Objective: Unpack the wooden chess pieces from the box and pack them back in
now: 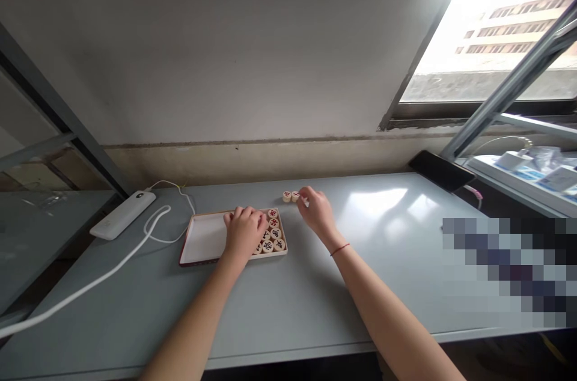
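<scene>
A shallow box (207, 237) lies on the grey desk, its left part a bare white tray. Round wooden xiangqi pieces (276, 234) with red and black characters fill its right end in rows. My left hand (244, 228) rests over the middle of the box, fingers curled down beside the pieces; their tips and anything under them are hidden. Beyond the box's far right corner, two xiangqi pieces (287, 196) with red marks sit side by side on the desk. My right hand (317, 210) is closed in a pinch at the right one, a pale piece edge showing between its fingers.
A white power bank (122, 214) and a white cable (108, 276) lie at the left. A dark phone-like slab (442, 170) leans at the back right near a metal frame (509, 83). The wall (252, 68) closes off the desk's far side. A blurred-out patch covers the right edge.
</scene>
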`<control>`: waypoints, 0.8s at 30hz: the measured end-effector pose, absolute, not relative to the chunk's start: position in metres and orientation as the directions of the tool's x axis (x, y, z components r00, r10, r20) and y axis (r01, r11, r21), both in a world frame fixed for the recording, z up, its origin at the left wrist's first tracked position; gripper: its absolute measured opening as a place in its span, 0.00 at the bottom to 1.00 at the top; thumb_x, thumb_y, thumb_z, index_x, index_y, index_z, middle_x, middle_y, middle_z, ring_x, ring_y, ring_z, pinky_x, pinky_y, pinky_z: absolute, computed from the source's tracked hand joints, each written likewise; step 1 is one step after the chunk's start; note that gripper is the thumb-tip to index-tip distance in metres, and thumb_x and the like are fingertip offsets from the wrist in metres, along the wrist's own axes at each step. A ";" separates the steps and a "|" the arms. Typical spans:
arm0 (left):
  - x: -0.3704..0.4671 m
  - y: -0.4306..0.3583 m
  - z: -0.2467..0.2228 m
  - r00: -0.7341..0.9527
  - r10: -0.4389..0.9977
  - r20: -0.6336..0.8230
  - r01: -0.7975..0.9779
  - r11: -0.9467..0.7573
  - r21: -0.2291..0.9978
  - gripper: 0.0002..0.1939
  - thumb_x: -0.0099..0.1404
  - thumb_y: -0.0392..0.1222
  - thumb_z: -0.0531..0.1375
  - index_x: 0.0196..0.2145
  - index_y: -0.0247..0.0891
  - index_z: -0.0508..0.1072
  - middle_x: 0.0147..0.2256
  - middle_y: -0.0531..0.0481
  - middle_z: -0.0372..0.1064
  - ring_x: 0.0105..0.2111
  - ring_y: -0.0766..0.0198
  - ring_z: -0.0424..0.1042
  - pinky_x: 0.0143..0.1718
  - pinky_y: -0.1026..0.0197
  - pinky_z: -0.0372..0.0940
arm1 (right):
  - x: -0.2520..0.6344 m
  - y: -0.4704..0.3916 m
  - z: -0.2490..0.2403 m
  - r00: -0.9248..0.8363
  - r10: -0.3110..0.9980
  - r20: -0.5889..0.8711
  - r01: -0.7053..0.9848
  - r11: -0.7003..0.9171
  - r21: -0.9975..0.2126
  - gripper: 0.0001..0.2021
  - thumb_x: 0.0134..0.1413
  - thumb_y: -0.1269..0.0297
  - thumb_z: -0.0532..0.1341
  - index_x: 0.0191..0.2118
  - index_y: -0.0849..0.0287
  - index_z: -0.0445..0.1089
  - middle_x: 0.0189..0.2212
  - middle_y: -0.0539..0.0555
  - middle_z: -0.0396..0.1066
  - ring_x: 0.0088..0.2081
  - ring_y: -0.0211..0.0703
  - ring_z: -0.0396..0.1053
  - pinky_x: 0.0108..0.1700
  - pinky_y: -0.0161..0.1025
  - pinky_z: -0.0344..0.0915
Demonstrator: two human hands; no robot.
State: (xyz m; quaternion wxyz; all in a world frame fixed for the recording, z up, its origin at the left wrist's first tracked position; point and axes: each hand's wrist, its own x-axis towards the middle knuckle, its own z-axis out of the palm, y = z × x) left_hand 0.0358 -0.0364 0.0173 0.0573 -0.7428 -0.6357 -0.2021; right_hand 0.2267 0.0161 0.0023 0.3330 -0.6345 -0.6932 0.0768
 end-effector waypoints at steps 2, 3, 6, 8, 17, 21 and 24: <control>0.040 -0.035 0.016 0.112 0.941 0.319 0.978 -0.161 0.130 0.16 0.67 0.41 0.50 0.31 0.40 0.77 0.34 0.44 0.74 0.39 0.53 0.65 0.40 0.51 0.53 | 0.214 0.009 0.005 -0.062 0.969 0.240 0.788 0.194 -0.584 0.09 0.53 0.68 0.53 0.37 0.56 0.69 0.33 0.54 0.74 0.33 0.45 0.68 0.32 0.36 0.58; 0.042 -0.034 0.016 0.112 0.949 0.295 0.981 -0.153 0.120 0.17 0.68 0.41 0.49 0.32 0.40 0.78 0.35 0.44 0.74 0.40 0.52 0.64 0.40 0.50 0.53 | 0.208 0.006 0.006 -0.098 0.977 0.190 0.777 0.194 -0.599 0.09 0.53 0.69 0.53 0.37 0.56 0.69 0.33 0.54 0.75 0.32 0.44 0.68 0.31 0.35 0.57; 0.047 -0.031 0.014 0.105 0.965 0.239 0.982 -0.138 0.127 0.19 0.69 0.44 0.47 0.34 0.41 0.78 0.38 0.43 0.73 0.41 0.50 0.63 0.40 0.49 0.54 | 0.196 0.000 0.007 -0.161 0.978 0.129 0.762 0.207 -0.613 0.09 0.53 0.69 0.53 0.38 0.56 0.69 0.33 0.55 0.75 0.33 0.46 0.69 0.31 0.36 0.57; 0.050 -0.031 0.013 0.090 0.972 0.215 0.979 -0.125 0.158 0.19 0.70 0.47 0.47 0.36 0.43 0.78 0.39 0.43 0.73 0.42 0.49 0.63 0.41 0.49 0.54 | 0.194 -0.002 0.008 -0.172 0.977 0.124 0.759 0.212 -0.615 0.10 0.54 0.69 0.52 0.38 0.56 0.69 0.33 0.56 0.75 0.33 0.47 0.70 0.31 0.36 0.57; 0.057 -0.026 0.014 0.032 0.977 0.211 0.944 -0.099 0.315 0.14 0.67 0.49 0.52 0.34 0.41 0.74 0.33 0.47 0.76 0.42 0.51 0.68 0.44 0.48 0.53 | 0.194 -0.001 0.003 -0.189 0.967 0.172 0.743 0.256 -0.619 0.09 0.54 0.71 0.53 0.36 0.57 0.69 0.31 0.57 0.74 0.31 0.47 0.69 0.29 0.36 0.57; 0.057 -0.025 0.018 0.018 0.974 0.227 0.933 -0.098 0.347 0.09 0.66 0.45 0.54 0.34 0.41 0.72 0.31 0.48 0.76 0.42 0.52 0.70 0.45 0.48 0.53 | 0.195 -0.002 0.004 -0.224 0.948 0.227 0.718 0.317 -0.619 0.08 0.52 0.72 0.54 0.36 0.58 0.69 0.34 0.56 0.74 0.34 0.48 0.69 0.33 0.38 0.61; 0.053 -0.026 0.024 -0.030 0.957 0.290 0.895 -0.103 0.433 0.07 0.65 0.44 0.55 0.35 0.42 0.71 0.34 0.49 0.76 0.43 0.52 0.70 0.48 0.47 0.52 | 0.195 -0.004 0.009 -0.294 0.882 0.368 0.672 0.465 -0.577 0.11 0.50 0.71 0.58 0.41 0.58 0.68 0.40 0.58 0.73 0.42 0.51 0.66 0.41 0.43 0.63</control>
